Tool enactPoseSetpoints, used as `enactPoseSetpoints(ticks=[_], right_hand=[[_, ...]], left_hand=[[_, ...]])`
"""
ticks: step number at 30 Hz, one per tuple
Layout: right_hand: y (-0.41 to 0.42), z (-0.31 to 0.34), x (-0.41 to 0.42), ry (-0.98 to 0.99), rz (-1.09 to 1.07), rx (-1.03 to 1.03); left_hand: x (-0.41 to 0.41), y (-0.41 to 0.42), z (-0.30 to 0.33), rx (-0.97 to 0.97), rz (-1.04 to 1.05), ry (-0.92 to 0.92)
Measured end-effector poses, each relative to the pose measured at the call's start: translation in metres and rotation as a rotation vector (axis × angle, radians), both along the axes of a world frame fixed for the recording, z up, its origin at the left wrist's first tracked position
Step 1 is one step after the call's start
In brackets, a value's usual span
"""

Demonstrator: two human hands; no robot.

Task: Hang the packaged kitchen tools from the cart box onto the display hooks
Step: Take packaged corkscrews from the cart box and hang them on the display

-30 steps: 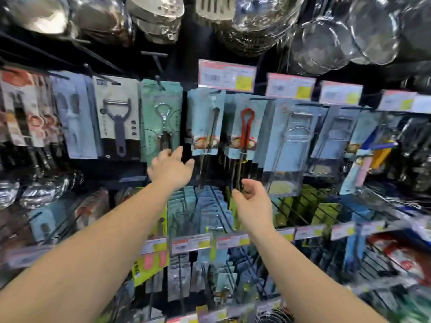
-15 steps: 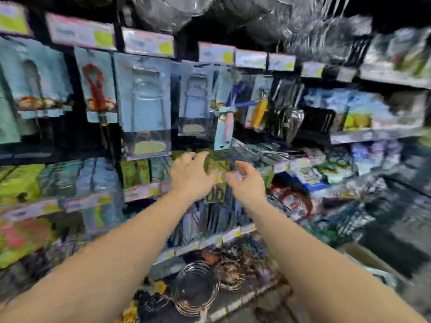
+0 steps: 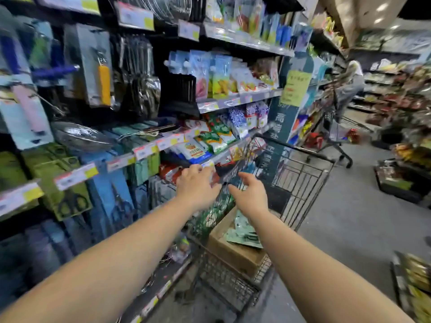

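**Both hands empty, stretched out over the cart**

My left hand (image 3: 198,185) is out in front, fingers loose and spread, nothing in it. My right hand (image 3: 250,194) is just beside it, also loose, fingers slightly bent, thumb out, holding nothing. The two hands are near each other but not touching. Both sit above the near end of the wire shopping cart (image 3: 300,180); can't tell if either fingertip touches the cart rim, motion blur there.

Below my right wrist, inside the cart, is the brown cardboard box (image 3: 235,252). On top of it, at its right side, lie pale green packaged kitchen tools (image 3: 243,234), flat and slightly fanned, partly hidden by my right forearm. Tool type inside the packs not readable.

Left of the hands is the display rack with hooks (image 3: 98,108): hanging carded tools, one pack with a yellow-handled tool (image 3: 104,86), a blue-handled one (image 3: 54,72) further left, blue and green carded packs (image 3: 58,180) lower down. Price tag strips (image 3: 144,151) run along the hook rows. A metal strainer (image 3: 81,136) hangs between the upper and lower rows.

Behind the cart, shelves carry bagged goods (image 3: 219,75), blurred. A yellow handwritten sign (image 3: 295,88) sits on the shelf end panel. Further down the aisle, a person in grey (image 3: 349,85) stands by a second cart (image 3: 338,129). Grey floor (image 3: 349,217) at right.
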State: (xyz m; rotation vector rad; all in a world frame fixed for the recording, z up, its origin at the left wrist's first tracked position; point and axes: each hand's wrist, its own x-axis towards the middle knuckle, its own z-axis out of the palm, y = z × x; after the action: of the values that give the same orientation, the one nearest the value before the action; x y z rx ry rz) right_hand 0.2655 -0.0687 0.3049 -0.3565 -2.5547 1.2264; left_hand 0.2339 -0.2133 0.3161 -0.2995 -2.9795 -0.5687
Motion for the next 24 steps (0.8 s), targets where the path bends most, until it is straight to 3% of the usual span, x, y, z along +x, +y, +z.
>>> enactPoseSetpoints(ticks=[11,24], right_hand=[[0.150,-0.059,-0.134,-0.177,-0.188,0.114],[0.248,-0.218,-0.278,-0.571,0.053,0.130]], left_hand=[[-0.163,0.129,-0.070,-0.035,-0.241,-0.196],[-0.272,0.197,-0.213,-0.026,-0.033,-0.521]])
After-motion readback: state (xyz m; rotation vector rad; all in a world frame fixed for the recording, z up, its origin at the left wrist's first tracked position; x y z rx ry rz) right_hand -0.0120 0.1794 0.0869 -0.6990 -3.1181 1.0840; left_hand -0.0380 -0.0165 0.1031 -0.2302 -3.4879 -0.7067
